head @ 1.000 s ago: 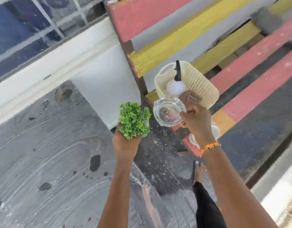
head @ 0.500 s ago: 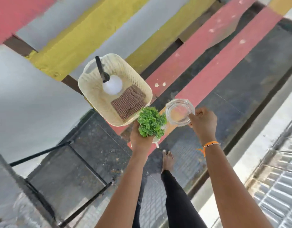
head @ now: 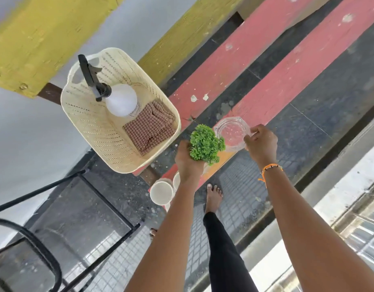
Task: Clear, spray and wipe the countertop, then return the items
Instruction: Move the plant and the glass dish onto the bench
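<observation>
**Both hands full above the painted bench**

The left hand (head: 187,160) has its fingers closed around the base of a small green plant (head: 206,145), and the pot under the leaves is mostly hidden. The right hand (head: 261,143) pinches the rim of a glass dish (head: 231,132) between thumb and fingers. Both things hang over the red plank of the bench (head: 287,76), just beside the cream basket (head: 93,123), which holds a spray bottle (head: 120,100) and a folded checked cloth (head: 150,129). White cups (head: 161,191) stand at the bench end, near the left wrist. The countertop itself is not visible here, so the clearing step seems still open.

The risks, as I judge them: the dish is held only at its edge, so it may slip and break on the hard floor, close to the bare foot (head: 213,197). The plank is narrow, so the plant may tip if set near the edge. The left arm could also knock the cups
</observation>
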Demonstrator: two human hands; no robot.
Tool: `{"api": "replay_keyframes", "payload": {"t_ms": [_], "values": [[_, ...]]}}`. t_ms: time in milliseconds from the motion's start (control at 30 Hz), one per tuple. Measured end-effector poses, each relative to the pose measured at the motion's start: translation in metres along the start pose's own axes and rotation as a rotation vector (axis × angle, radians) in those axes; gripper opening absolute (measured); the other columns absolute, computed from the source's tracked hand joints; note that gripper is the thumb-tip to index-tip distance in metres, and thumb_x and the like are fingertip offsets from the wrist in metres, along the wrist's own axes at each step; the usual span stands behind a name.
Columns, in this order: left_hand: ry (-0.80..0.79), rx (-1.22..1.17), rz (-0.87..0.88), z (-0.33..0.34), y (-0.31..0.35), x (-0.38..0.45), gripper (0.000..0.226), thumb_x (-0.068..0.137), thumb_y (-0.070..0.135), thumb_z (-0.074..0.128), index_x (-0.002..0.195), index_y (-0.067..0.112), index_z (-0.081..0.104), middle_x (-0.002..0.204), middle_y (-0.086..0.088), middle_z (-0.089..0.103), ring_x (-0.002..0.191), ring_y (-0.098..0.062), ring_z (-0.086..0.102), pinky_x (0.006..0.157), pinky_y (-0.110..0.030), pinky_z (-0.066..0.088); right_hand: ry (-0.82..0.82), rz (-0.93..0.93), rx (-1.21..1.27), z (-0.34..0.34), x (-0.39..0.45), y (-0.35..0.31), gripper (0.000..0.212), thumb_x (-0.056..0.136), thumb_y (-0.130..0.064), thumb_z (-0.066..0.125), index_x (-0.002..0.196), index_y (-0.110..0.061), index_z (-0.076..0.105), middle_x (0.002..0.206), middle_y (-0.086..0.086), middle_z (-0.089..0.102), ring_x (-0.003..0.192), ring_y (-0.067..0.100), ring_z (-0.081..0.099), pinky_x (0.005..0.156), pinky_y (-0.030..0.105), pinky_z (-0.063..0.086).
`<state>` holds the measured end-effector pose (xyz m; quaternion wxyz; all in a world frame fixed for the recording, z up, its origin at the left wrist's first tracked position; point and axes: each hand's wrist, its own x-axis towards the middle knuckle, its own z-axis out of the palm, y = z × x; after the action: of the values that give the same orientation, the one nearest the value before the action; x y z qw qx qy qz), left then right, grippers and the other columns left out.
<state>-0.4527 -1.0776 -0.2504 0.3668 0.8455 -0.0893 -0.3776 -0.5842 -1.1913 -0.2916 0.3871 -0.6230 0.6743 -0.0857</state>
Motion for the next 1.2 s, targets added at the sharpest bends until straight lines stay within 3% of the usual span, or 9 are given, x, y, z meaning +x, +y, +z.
{"api": "replay_keyframes", "payload": {"t_ms": [67, 233, 400, 633, 700, 833, 900, 1000, 1200], "values": [[0.027, -0.024, 0.01, 0.007, -0.002, 0.001, 0.034, 0.071, -0.01, 0.063, 0.087, 0.016, 0.05, 0.084, -0.006, 0.056, 0.074, -0.016, 0.046, 0.05, -0.005, 0.036, -0.013, -0.006, 0.005, 0.002, 0.007, 0.004, 0.019, 0.079, -0.007, 0.062, 0.098, -0.003, 0.062, 0.071, 0.005, 0.058, 0.07, 0.019, 0.052, 0.066, 0.024, 0.037], [0.038, -0.017, 0.008, 0.021, -0.004, 0.002, 0.027, 0.073, -0.008, 0.062, 0.085, 0.014, 0.053, 0.087, -0.008, 0.058, 0.073, -0.015, 0.048, 0.058, -0.014, 0.04, -0.039, -0.02, 0.03, 0.003, 0.018, 0.008, 0.017, 0.081, -0.005, 0.06, 0.097, -0.005, 0.064, 0.075, 0.005, 0.058, 0.071, 0.018, 0.055, 0.066, 0.024, 0.04], [0.057, -0.063, 0.001, 0.029, -0.003, 0.003, 0.037, 0.074, -0.012, 0.062, 0.073, 0.021, 0.046, 0.074, -0.002, 0.053, 0.066, -0.012, 0.044, 0.047, -0.003, 0.035, -0.052, 0.004, 0.088, -0.001, 0.025, 0.01, 0.017, 0.08, -0.004, 0.059, 0.096, -0.007, 0.066, 0.08, 0.003, 0.058, 0.075, 0.016, 0.054, 0.071, 0.026, 0.045], [0.035, 0.111, 0.027, 0.026, -0.004, -0.003, 0.046, 0.066, -0.001, 0.076, 0.107, 0.007, 0.056, 0.108, -0.009, 0.058, 0.093, -0.02, 0.054, 0.073, -0.02, 0.039, -0.033, 0.098, 0.167, -0.007, 0.018, 0.006, 0.016, 0.08, -0.001, 0.055, 0.091, -0.01, 0.063, 0.086, 0.011, 0.065, 0.078, 0.026, 0.063, 0.073, 0.035, 0.054], [0.014, 0.127, 0.009, 0.023, -0.004, -0.005, 0.052, 0.063, 0.001, 0.079, 0.108, 0.009, 0.054, 0.103, -0.003, 0.056, 0.092, -0.018, 0.053, 0.069, -0.012, 0.035, -0.011, 0.089, 0.162, -0.008, 0.015, 0.003, 0.017, 0.08, 0.001, 0.053, 0.09, -0.009, 0.063, 0.083, 0.009, 0.064, 0.08, 0.028, 0.064, 0.071, 0.035, 0.055], [0.011, 0.141, -0.099, 0.013, -0.002, -0.009, 0.049, 0.068, 0.001, 0.075, 0.111, 0.01, 0.055, 0.098, -0.003, 0.061, 0.084, -0.015, 0.05, 0.058, -0.003, 0.031, -0.033, 0.043, 0.158, -0.013, 0.005, -0.004, 0.02, 0.079, 0.004, 0.05, 0.085, -0.011, 0.063, 0.082, 0.009, 0.064, 0.074, 0.024, 0.063, 0.053, 0.012, 0.046], [-0.023, 0.136, -0.158, 0.007, -0.001, -0.009, 0.047, 0.073, 0.001, 0.072, 0.115, 0.012, 0.055, 0.108, -0.006, 0.064, 0.087, -0.015, 0.05, 0.058, 0.001, 0.032, -0.093, 0.05, 0.187, -0.015, -0.001, -0.008, 0.019, 0.08, 0.003, 0.051, 0.083, -0.013, 0.061, 0.081, 0.006, 0.062, 0.079, 0.027, 0.065, 0.061, 0.018, 0.054], [-0.135, 0.135, -0.234, -0.007, 0.002, -0.013, 0.064, 0.074, -0.002, 0.07, 0.129, 0.015, 0.045, 0.13, -0.004, 0.055, 0.105, -0.016, 0.052, 0.078, -0.007, 0.031, -0.179, 0.059, 0.223, -0.016, -0.011, -0.019, 0.02, 0.08, 0.002, 0.051, 0.085, -0.014, 0.062, 0.08, 0.003, 0.061, 0.085, 0.03, 0.066, 0.077, 0.039, 0.058], [-0.249, 0.084, -0.193, -0.03, 0.012, -0.025, 0.08, 0.074, -0.002, 0.07, 0.141, 0.015, 0.03, 0.145, -0.005, 0.04, 0.128, -0.023, 0.044, 0.108, -0.031, 0.032, -0.29, -0.001, 0.227, -0.017, -0.038, -0.045, 0.017, 0.08, 0.002, 0.055, 0.085, -0.013, 0.062, 0.073, -0.002, 0.06, 0.082, 0.029, 0.067, 0.08, 0.042, 0.056]]}}
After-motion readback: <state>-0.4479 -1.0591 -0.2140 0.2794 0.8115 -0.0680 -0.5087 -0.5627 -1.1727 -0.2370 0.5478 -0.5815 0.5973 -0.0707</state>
